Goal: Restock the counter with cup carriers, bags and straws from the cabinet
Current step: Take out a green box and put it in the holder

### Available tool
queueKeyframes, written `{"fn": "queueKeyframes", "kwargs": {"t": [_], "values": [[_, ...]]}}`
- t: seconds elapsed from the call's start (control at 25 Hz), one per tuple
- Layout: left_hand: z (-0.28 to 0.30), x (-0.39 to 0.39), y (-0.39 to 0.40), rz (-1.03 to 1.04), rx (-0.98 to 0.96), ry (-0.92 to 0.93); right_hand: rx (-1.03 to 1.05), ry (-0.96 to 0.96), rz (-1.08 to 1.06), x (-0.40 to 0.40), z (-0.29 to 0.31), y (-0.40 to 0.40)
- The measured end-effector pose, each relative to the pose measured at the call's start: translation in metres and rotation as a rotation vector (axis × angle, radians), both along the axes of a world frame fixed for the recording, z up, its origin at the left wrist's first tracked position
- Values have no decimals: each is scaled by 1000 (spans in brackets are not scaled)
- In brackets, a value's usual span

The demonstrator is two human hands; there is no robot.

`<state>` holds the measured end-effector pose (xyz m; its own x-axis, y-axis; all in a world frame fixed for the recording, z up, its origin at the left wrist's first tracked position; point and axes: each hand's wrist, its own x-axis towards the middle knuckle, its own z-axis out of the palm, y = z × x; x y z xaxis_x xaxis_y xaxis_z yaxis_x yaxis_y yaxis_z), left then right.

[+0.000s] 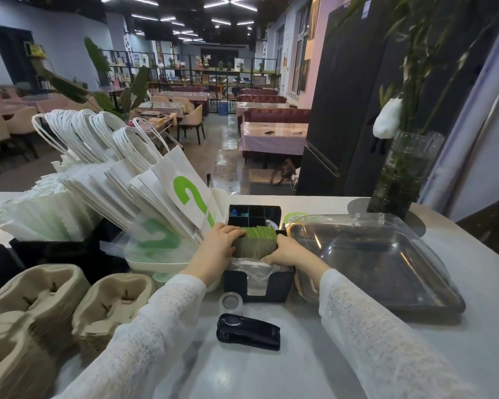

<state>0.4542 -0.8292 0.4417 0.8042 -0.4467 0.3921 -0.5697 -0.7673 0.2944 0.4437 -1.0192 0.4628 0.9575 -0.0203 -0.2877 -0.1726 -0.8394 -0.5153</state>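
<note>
A: Nearest us, lower left of the frame, we have the carriers (pixel 35 309) stacked in two pulp piles on the tabletop (pixel 300 370), with a black stapler (pixel 248 331) lying at lower centre.

B: And just beyond that, both our hands are at the black holder (pixel 260 280). What are we holding?

A: The pack of green-edged packets (pixel 255 241), which we take for wrapped straws, though we can't tell for sure. Our left hand (pixel 221 240) is laid against the pack's left end, fingers curled over its top edge. Our right hand (pixel 285 251) presses the right end, fingers bent down into the holder. So we have the pack squeezed between the two hands.

B: Which way does it lie?

A: Its long axis runs left to right across the centre of the frame, between our palms, and it sits in the holder's far part. Both hands are touching it; neither is nearer. We'd judge the next move is to settle it downward, so the hands must stay level.

B: How does it look?

A: A tight row of thin flat sleeves on edge, olive-green tops, pale sides.

B: Farther on?

A: Left of centre, the white bags (pixel 144 180) lean in a tray, green print showing, handles up. At right a clear-lidded tray (pixel 386 263), and behind it a vase (pixel 401 174).
</note>
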Motion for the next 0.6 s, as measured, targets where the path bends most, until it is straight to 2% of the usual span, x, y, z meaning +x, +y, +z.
{"fn": "queueKeyframes", "kwargs": {"t": [0.16,0.32,0.44,0.6], "values": [[2,0,1,-46,36,3,-71,-233,-7,-16,13,-2],[5,-1,1,-145,94,60,-227,-501,115,-26,26,-11],[9,-3,1,-146,128,85,-268,-392,273,-29,25,-16],[10,-5,0,-106,162,84,-317,-314,307,-31,11,-23]]}}
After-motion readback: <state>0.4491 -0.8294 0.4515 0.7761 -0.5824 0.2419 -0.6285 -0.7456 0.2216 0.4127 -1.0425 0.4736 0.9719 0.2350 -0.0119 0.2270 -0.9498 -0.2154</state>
